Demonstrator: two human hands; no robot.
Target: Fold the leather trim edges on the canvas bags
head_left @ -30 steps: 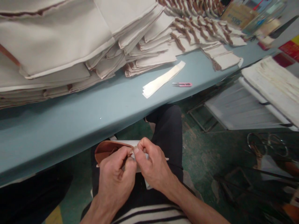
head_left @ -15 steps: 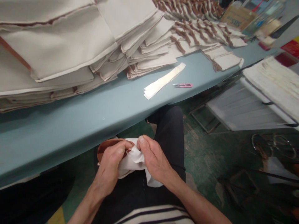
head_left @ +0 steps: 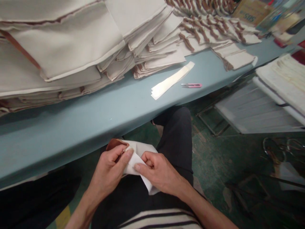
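Over my lap is a white fabric piece (head_left: pixel 144 146) with a brown part (head_left: pixel 114 143) at its left end. My left hand (head_left: pixel 111 165) is closed on it, thumb and forefinger pinching the cloth where brown meets white. My right hand (head_left: pixel 159 170) is closed too, its thumb pressing on a white strip (head_left: pixel 146 183) that runs from the left fingertips down beneath the right palm. Folds and fingers hide how the strip and the piece join. On the table beyond lie pale cut strips (head_left: pixel 172 82) and pink-handled thread snips (head_left: pixel 192 85).
A blue-grey table (head_left: pixel 78 127) runs across in front of my knees. Large stacks of cream fabric pieces (head_left: pixel 78 44) cover its left and back, with brown-edged bundles (head_left: pixel 212 30) farther right. A cardboard box (head_left: pixel 252 12) stands behind. At right, a rack (head_left: pixel 259 105) carries white cloth.
My left thumb has come down onto the white strip. The right hand has drawn a little away from the left, and the strip now lies flatter between them. The view has shifted slightly.
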